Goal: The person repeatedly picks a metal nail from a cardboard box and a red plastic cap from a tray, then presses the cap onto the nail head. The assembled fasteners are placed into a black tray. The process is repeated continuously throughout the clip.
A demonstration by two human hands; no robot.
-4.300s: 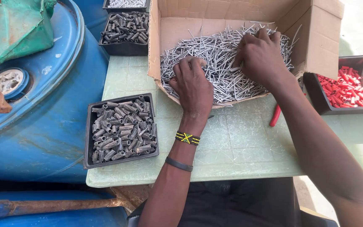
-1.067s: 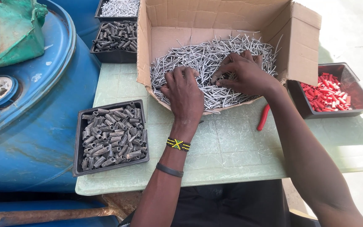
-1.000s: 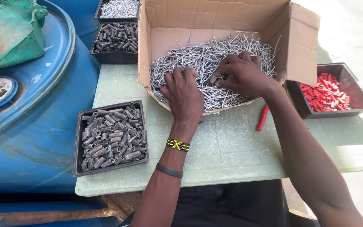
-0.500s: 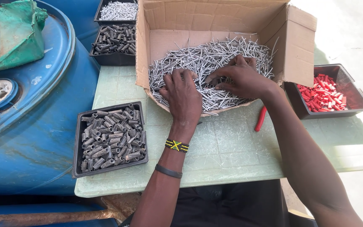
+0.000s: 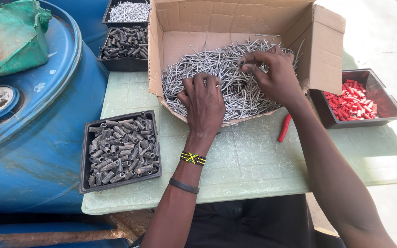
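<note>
Nails (image 5: 226,78), thin and grey, lie heaped in the open cardboard box (image 5: 327,46) that sits on the pale green table (image 5: 253,160) in front of you, as the head view shows. Your left hand (image 5: 204,103) lies flat on the near part of the heap, fingers spread and pressed down among the nails; whether it grips any you cannot tell. Your right hand (image 5: 274,76) hovers over the far right of the heap, its thumb and fingertips pinched narrowly on a few nails. Just right of the box stands a dark tray of red plugs (image 5: 352,101), and a red-handled tool (image 5: 284,127) pokes out from under your right forearm. Near your left wrist sits a black tray of dark grey sleeves (image 5: 120,149), touching the blue drum (image 5: 37,151) beside the table.
</note>
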